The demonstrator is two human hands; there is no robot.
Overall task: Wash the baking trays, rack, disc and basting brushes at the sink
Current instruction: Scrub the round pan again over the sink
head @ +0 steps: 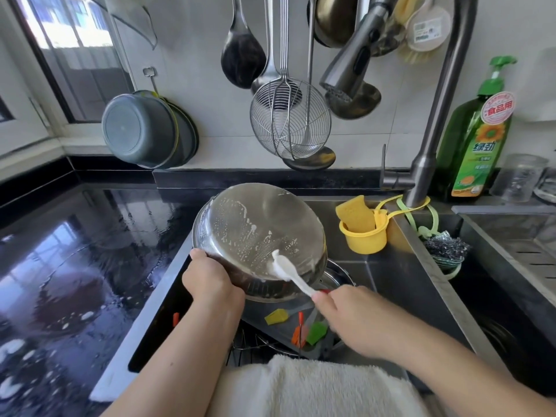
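My left hand (212,281) grips the rim of a round steel baking pan (258,233), tilted over the sink with its soapy underside facing me. My right hand (346,314) holds a white brush (288,272) by its handle, and the foamy head presses on the pan's lower edge. Below in the sink lie a grey tray (313,344) with a yellow basting brush (275,316), a green basting brush (316,333) and an orange one (298,332). A wire rack (249,346) shows under the tray, and a round steel disc (338,273) shows behind the pan.
The faucet head (349,70) hangs above the sink, water off. A yellow cup with a sponge (361,227) hangs at the sink's back right beside a steel scourer (445,248). A green detergent bottle (475,139) stands right. The wet black counter (75,266) lies left; a white towel (313,386) drapes the front edge.
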